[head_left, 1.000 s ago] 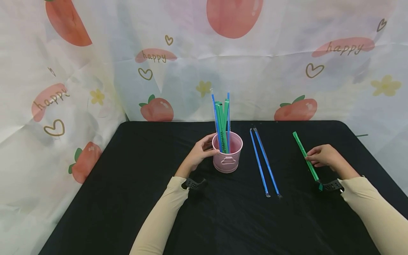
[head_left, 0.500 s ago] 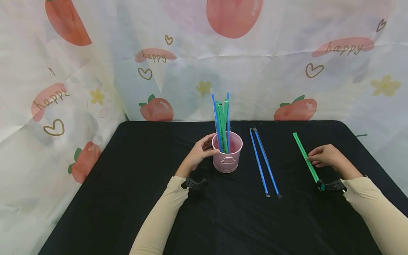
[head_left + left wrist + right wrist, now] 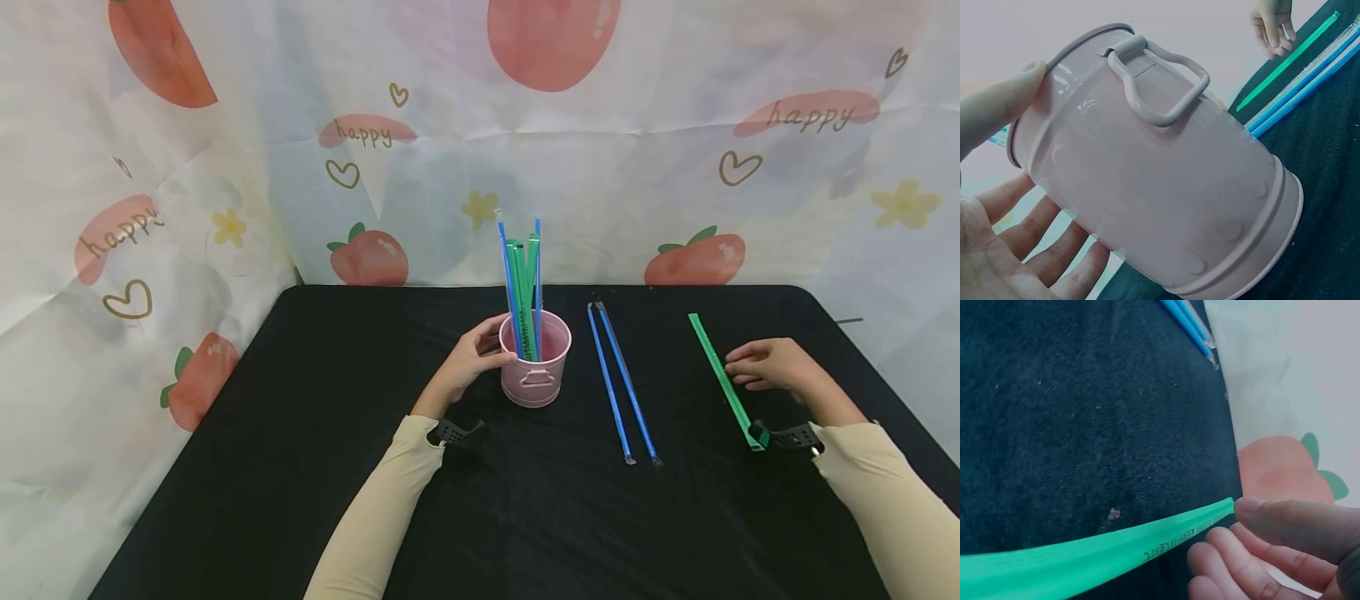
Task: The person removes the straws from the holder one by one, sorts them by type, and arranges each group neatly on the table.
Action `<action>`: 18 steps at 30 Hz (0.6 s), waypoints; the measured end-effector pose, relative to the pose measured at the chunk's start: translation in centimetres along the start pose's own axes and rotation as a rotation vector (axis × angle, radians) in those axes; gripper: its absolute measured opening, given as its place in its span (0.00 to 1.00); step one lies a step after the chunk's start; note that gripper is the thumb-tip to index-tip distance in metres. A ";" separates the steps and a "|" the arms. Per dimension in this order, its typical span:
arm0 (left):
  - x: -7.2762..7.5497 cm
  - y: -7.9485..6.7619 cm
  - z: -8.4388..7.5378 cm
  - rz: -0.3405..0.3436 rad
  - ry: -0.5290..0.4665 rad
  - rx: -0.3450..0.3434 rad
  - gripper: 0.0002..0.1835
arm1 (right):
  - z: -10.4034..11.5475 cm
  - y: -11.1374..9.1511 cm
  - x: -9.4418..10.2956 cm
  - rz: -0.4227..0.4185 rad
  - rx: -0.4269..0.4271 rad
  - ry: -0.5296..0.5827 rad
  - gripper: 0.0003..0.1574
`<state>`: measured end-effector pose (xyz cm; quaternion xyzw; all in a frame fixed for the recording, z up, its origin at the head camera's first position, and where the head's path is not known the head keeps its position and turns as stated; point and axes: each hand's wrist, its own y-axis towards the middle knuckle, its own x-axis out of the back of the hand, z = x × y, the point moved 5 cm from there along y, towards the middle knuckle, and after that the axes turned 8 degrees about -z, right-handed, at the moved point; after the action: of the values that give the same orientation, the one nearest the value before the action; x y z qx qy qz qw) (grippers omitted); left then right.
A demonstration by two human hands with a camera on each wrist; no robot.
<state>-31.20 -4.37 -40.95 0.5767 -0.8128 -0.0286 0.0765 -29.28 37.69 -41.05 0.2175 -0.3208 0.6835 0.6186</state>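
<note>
My left hand (image 3: 471, 357) holds the pink bucket (image 3: 531, 387) by its left side, thumb at the rim and fingers round the back. Several wrapped drinking straws, green (image 3: 522, 292) and blue (image 3: 502, 258), stand in the bucket, leaning left. At the right of the table lies a green-wrapped straw (image 3: 712, 354) with small print along it. My right hand (image 3: 776, 368) is just right of that straw, its fingers loosely bent and holding nothing. In the left wrist view, a gap shows between the right fingertips (image 3: 1282, 47) and the green straw.
Two blue straws (image 3: 611, 383) in clear wrappers lie side by side between the bucket and the green straw. Black cloth (image 3: 525, 517) covers the table, and a printed curtain (image 3: 585, 183) hangs behind its back edge.
My right fingers have let go of the green straw and drawn slightly right. The straw has shifted a little toward me. My left hand and the bucket have stayed put.
</note>
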 end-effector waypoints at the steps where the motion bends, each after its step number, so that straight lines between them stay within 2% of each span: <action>1: 0.0 0.0 0.0 0.000 0.000 0.000 0.33 | 0.0 0.0 0.0 -0.008 0.007 0.001 0.26; 7: 0.0 0.1 0.0 0.001 -0.007 -0.002 0.33 | 0.1 -0.2 0.1 -0.061 0.061 0.014 0.29; 18: 0.0 0.0 0.0 0.004 -0.009 -0.006 0.34 | 0.8 -0.9 0.1 -0.125 0.245 0.093 0.24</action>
<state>-31.20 -4.34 -40.93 0.5746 -0.8143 -0.0336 0.0744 -28.44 37.19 -40.28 0.2789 -0.1920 0.6870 0.6429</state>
